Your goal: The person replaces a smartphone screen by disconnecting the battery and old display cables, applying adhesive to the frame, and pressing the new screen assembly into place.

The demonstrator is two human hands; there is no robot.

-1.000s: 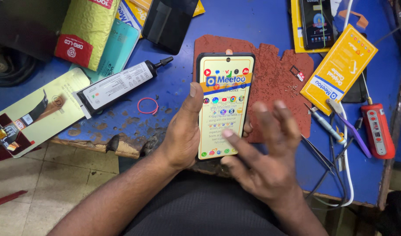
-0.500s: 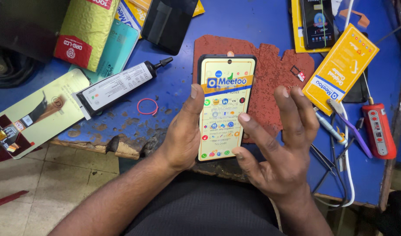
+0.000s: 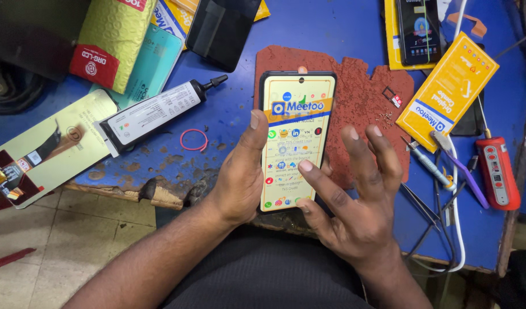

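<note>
Two hands meet over one phone (image 3: 297, 140): the left hand (image 3: 240, 174) grips its left edge, thumb laid up along the side, holding it upright over the table's near edge, while the right hand (image 3: 354, 200) hovers open beside it with fingers spread wide, forefinger tip resting on the lower part of the lit screen. Half a second ago that finger sat higher, nearer the middle of the screen, and the other fingers were closer together; the phone itself has hardly shifted. Its glass is smooth and glossy, a rounded rectangle with a pale yellow display. Behind it lies a rust-red mat (image 3: 360, 91), grainy and ragged at the edges, on a scuffed blue table (image 3: 234, 114) whose paint is chipped at the front. Left of the phone sit a thin pink rubber band (image 3: 193, 139) and a white glue tube (image 3: 157, 111) with a black nozzle. Right of the hand lie what look like tweezers (image 3: 426, 209) and a red tool (image 3: 496, 171).
</note>
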